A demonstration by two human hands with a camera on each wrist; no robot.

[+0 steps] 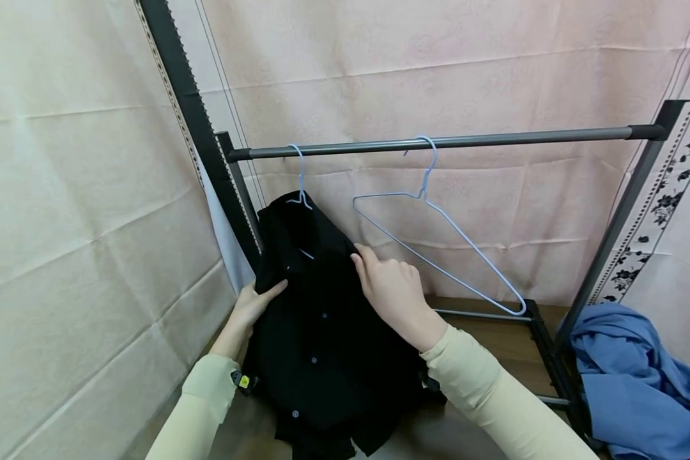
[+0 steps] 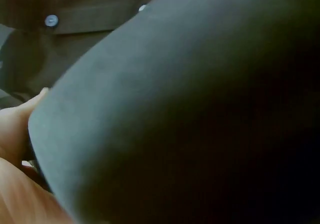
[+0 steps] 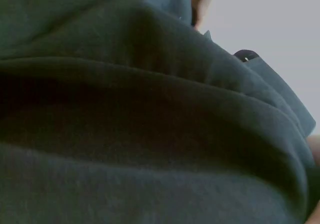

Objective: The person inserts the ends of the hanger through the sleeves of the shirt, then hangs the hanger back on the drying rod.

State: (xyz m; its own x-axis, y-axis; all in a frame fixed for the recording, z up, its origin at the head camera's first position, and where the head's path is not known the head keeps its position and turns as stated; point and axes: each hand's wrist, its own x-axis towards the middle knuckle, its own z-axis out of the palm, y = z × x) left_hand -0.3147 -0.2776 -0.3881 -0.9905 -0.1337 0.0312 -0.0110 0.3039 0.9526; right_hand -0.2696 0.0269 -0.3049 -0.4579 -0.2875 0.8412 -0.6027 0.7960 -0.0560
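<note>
A black button-up shirt [image 1: 328, 326] hangs from a light blue hanger [image 1: 301, 172] hooked over the rail's left end. My left hand [image 1: 253, 313] grips the shirt's edge on the left, below the shoulder, thumb on the front. On the other side, my right hand [image 1: 393, 287] pinches the fabric near the right shoulder. Dark cloth fills most of both wrist views; a white button [image 2: 51, 20] shows on the shirt front in the left one. Beside my right hand, an empty light blue hanger [image 1: 466, 239] hangs on the same rail.
The dark metal rail [image 1: 512, 137] spans a rack with uprights at both sides. A blue garment [image 1: 638, 383] lies bunched at the lower right, against the rack's right side. Pale cloth curtains [image 1: 92, 191] stand at the left and behind.
</note>
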